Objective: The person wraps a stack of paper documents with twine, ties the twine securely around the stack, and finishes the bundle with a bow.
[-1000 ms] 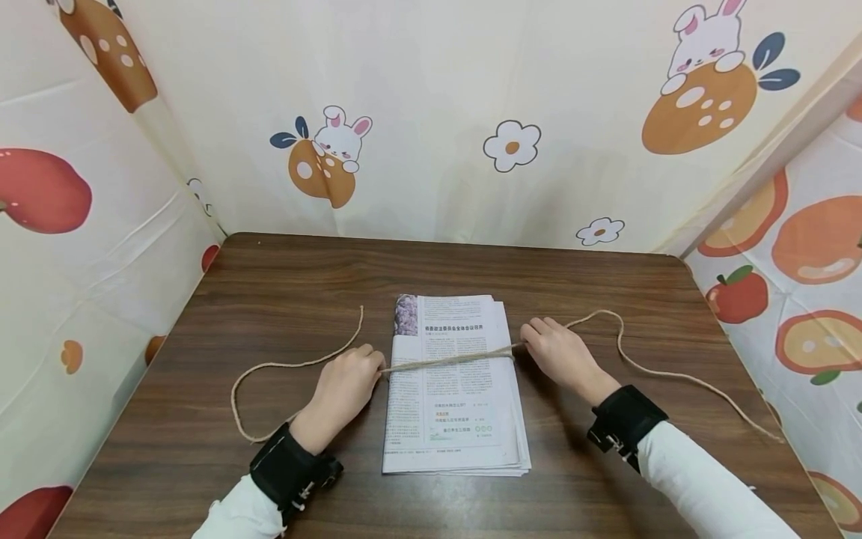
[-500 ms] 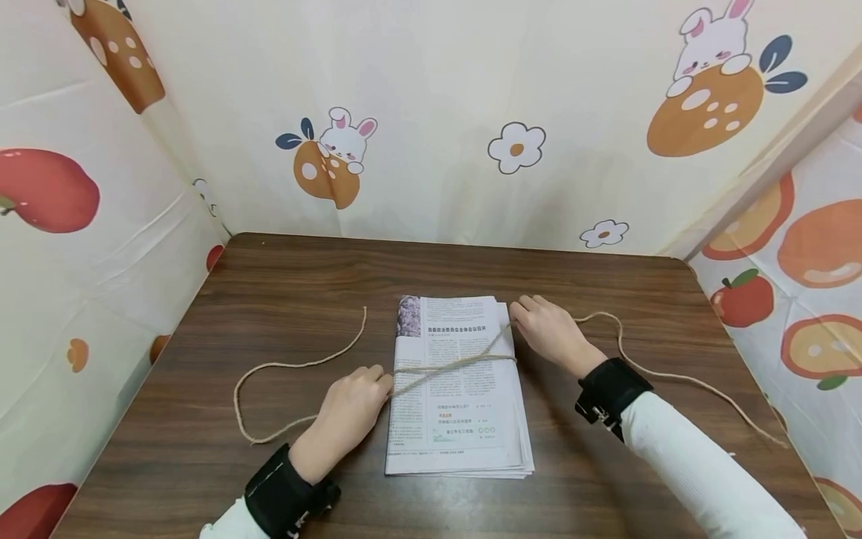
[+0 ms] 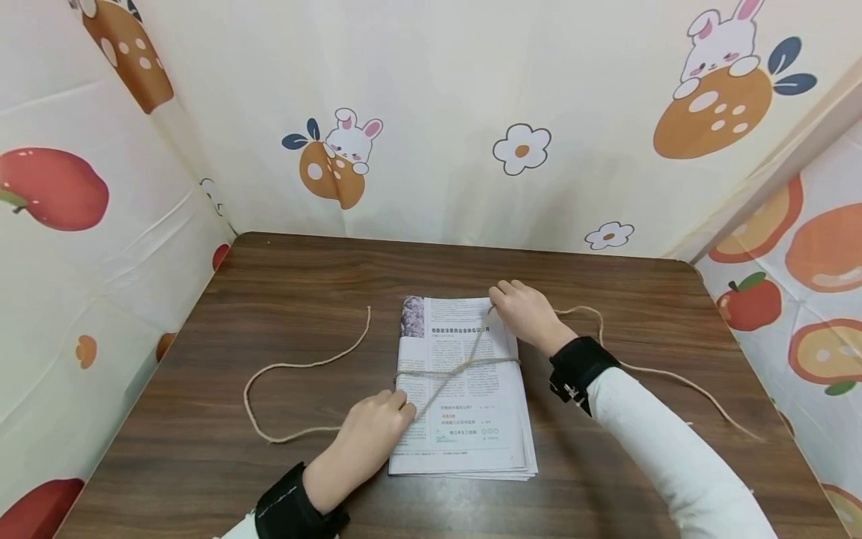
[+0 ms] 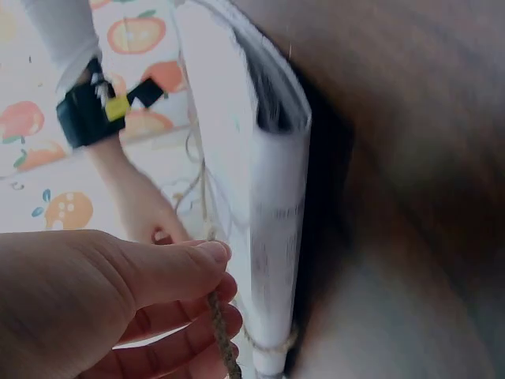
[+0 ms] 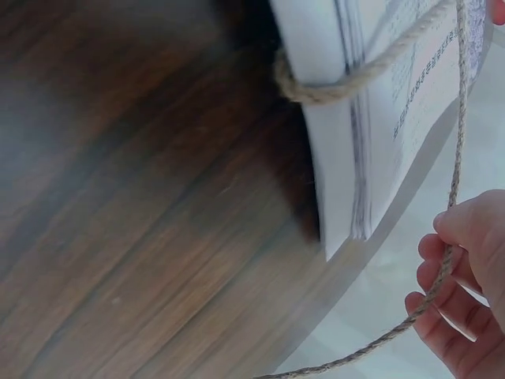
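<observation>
A folded stack of newspapers point(image 3: 465, 453) lies flat on the table. Jute twine point(image 3: 441, 386) wraps around its middle and crosses over itself on top. At the stack's lower left, my left hand point(image 3: 377, 430) pinches one length; the left wrist view shows the twine point(image 4: 218, 320) between thumb and fingers. By the upper right corner my right hand point(image 3: 528, 314) pinches the other length, slightly raised. In the right wrist view that twine point(image 5: 456, 181) runs taut from the crossing to my thumb and fingers. The stack's underside is hidden.
One loose twine tail curves over the wooden table point(image 3: 303, 284) on the left, and another trails to the right. A printed curtain point(image 3: 431, 112) stands behind the table's far edge, with fruit-patterned cloth point(image 3: 824, 299) on the right side.
My right hand has moved left and away from me, my left hand right and nearer. The twine between them has swung into a steeper diagonal across the stack. The right tail has shifted left.
</observation>
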### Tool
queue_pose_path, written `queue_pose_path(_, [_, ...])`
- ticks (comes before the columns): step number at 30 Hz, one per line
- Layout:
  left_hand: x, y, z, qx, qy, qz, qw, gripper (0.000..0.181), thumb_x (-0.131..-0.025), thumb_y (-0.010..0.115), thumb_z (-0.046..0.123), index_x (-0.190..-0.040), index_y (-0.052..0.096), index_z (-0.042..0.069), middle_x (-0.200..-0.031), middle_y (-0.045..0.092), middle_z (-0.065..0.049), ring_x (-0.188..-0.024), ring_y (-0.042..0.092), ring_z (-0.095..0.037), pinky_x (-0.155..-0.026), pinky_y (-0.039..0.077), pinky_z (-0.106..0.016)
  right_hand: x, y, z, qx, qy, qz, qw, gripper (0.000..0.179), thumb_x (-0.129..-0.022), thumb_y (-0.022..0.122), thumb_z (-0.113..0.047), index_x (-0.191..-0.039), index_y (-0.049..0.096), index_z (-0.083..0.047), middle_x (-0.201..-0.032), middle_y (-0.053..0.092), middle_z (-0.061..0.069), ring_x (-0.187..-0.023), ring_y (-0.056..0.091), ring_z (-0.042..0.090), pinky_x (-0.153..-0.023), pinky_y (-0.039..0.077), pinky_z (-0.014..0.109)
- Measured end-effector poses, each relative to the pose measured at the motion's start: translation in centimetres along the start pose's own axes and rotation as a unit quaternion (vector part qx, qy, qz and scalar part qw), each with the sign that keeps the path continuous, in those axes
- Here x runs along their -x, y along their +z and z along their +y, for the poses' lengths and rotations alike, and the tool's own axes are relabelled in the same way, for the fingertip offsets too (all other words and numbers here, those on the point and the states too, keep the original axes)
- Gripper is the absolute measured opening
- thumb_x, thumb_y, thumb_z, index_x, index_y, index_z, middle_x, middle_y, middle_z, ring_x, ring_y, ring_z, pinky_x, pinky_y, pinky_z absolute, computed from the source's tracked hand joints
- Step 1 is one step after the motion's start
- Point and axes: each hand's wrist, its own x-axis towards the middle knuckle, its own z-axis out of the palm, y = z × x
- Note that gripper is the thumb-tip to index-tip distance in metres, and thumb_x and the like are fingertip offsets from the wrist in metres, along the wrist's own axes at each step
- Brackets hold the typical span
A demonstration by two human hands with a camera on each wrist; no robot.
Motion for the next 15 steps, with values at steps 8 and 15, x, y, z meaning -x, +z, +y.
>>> queue_pose_path(8, [-0.2, 0.4, 1.5, 0.002, 0.031, 0.003, 0.9995, 0.011, -0.069, 0.07, 0.008, -0.065, 0.061, 0.012, -0.063, 0.05, 0.003, -0.054, 0.046, -0.009, -0.045, 0.037, -0.021, -1.6, 0.5, -0.7, 0.017, 0.002, 0.004, 0.9998, 0.003, -0.086, 0.059, 0.0, -0.087, 0.061, -0.001, -0.08, 0.06, 0.011, -0.065, 0.051, 0.023, -0.056, 0.046, 0.03])
queue_pose_path(15, [-0.1, 0.6, 2.4, 0.002, 0.043, -0.025, 0.9988, 0.012, -0.069, 0.073, 0.007, -0.066, 0.061, 0.012, -0.063, 0.051, 0.003, -0.053, 0.046, -0.008, -0.042, 0.036, -0.02, -2.2, 1.2, -1.3, 0.019, 0.021, -0.012, 0.9995, 0.006, -0.085, 0.057, 0.003, -0.089, 0.061, -0.001, -0.081, 0.064, 0.011, -0.066, 0.054, 0.024, -0.056, 0.048, 0.031])
